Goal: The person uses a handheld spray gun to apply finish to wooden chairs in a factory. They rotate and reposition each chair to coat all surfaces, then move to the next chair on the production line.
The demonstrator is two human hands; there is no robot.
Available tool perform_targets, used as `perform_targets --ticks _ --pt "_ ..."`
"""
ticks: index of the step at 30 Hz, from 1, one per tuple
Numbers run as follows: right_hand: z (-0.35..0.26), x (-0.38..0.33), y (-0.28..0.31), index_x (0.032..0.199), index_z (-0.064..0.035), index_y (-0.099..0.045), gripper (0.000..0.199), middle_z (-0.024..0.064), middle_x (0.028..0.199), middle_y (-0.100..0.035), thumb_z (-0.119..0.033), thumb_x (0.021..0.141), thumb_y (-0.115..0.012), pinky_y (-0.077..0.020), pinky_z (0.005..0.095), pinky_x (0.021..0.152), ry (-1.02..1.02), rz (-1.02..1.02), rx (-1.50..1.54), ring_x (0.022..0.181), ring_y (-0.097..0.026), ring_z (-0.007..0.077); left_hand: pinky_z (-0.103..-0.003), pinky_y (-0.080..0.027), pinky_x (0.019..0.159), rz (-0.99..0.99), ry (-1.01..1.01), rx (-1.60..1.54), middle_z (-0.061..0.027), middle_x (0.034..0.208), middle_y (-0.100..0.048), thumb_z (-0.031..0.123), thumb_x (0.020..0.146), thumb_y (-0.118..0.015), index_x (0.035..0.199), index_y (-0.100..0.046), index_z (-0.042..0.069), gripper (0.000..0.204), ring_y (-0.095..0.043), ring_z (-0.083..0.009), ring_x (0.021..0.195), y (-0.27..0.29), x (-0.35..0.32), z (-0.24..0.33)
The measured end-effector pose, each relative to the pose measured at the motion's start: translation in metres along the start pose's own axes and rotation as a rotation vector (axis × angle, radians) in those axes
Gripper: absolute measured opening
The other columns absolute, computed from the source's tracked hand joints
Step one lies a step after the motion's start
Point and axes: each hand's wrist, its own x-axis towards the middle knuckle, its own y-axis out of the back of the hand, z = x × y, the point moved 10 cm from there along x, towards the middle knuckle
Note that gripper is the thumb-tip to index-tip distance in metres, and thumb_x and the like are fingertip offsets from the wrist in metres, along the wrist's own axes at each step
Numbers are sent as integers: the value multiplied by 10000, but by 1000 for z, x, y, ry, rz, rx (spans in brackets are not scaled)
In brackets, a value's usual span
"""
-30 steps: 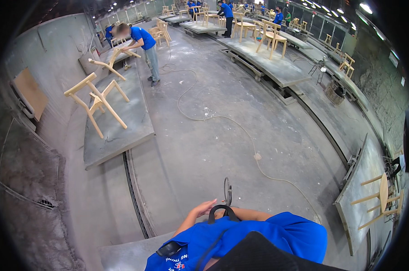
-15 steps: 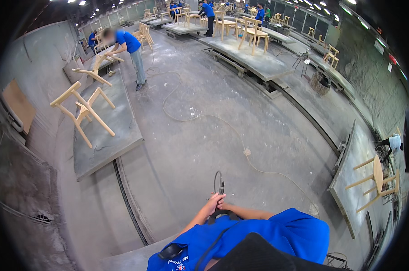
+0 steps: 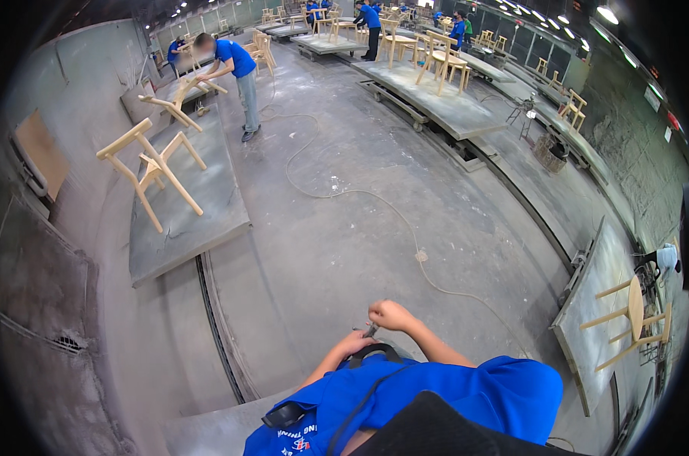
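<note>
Close in front of my body, my left hand [image 3: 353, 343] is closed around a small dark-grey tool [image 3: 371, 330], whose kind I cannot make out. Just above and to its right is my right hand [image 3: 391, 315], its fingers curled at the upper end of the tool. Whatever lies inside those fingers is hidden. A dark band [image 3: 382, 350] shows at my waist below the hands.
Left, a wooden chair frame [image 3: 156, 163] stands on a grey platform [image 3: 226, 220], with a co-worker [image 3: 238, 68] bent over another frame. A thin hose [image 3: 405, 224] crosses the floor. An upturned chair [image 3: 635, 308] rests on the right platform [image 3: 576, 334].
My right hand has risen and moved right, away from my left hand, which has dropped slightly left. The dark hose loop above the hands no longer shows. The view has shifted somewhat.
</note>
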Motion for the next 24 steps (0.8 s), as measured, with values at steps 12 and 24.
perform_targets --ticks 12,24 --pt "55 21 -208 1022 -51 -720 418 197 983 -735 -444 962 -589 -514 459 832 158 -737 -34 895 -685 342 -316 -541 800 -102 36 10 -13 975 -732 353 947 -681 1105 -754 54 346 -650 -118 839 2 1 -68" --pt "50 14 -221 1034 -54 -722 429 194 997 -736 -455 951 -596 -516 463 838 109 -756 67 911 -687 345 -330 -542 736 -95 234 127 -31 882 -725 313 913 -721 1041 -765 46 299 -631 -129 792 59 -37 -138"
